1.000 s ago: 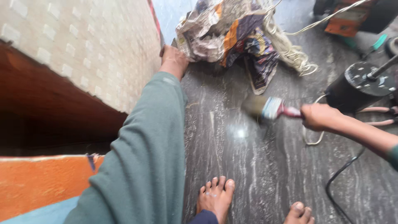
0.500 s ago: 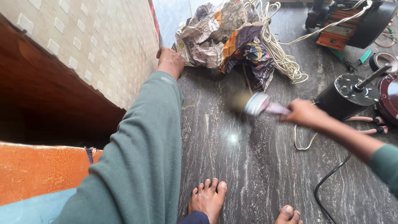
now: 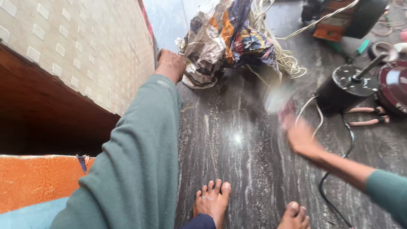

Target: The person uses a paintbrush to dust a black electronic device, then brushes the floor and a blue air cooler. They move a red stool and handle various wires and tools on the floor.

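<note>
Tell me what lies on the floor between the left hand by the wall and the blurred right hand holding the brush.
In the head view, only bare grey marble floor lies between the left hand and the right hand; the crumpled paper bundle sits just above that stretch.

Glossy veined stone floor; crumpled paper bundle; matt black metal motor

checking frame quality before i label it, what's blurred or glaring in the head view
Head view: the right hand and the brush it holds are smeared by motion blur, the bristles a pale haze; a small bright glare spot sits on the dark marble floor; the left hand at the wall and the black motor stay fairly sharp.
</note>
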`<state>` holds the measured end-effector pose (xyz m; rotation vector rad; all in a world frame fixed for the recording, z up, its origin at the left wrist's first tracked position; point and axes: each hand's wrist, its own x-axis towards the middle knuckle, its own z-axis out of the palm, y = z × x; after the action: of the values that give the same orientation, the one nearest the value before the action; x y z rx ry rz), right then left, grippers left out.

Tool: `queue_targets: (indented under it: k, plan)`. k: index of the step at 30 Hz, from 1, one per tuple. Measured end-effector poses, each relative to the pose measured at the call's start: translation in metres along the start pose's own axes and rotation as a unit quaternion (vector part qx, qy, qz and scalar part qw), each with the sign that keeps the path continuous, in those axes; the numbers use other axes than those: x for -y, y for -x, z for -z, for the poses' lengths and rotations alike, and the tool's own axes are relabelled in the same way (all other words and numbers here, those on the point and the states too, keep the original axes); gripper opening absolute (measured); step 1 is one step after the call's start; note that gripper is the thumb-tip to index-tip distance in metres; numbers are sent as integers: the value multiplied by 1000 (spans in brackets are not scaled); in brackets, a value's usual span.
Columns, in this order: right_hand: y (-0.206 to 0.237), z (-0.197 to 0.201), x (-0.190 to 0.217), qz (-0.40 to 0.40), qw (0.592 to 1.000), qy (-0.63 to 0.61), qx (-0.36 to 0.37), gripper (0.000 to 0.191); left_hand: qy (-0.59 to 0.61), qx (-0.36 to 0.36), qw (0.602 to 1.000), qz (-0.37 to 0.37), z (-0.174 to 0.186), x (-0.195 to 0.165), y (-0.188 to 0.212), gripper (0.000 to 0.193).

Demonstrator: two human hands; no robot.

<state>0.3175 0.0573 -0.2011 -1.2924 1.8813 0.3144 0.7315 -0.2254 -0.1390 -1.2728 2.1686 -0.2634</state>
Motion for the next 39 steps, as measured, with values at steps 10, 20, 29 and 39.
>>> queue_targets:
  k: [10, 20, 29, 39]
  plan:
    - [45, 29, 12, 25, 983, -172, -60, 57, -3, -56, 998, -26, 17, -4, -8, 26]
    - [32, 24, -15, -105, 907, -382, 142, 53, 118, -295, 925, -206, 47, -51, 0, 21]
    - [36, 42, -34, -121, 910, -388, 78, 54, -91, -286, 901, -315, 46, -129, -51, 21]
    - [53, 32, -39, -153, 898, -408, 69, 52, 331, -64, 916, 215, 40, 4, -82, 39]
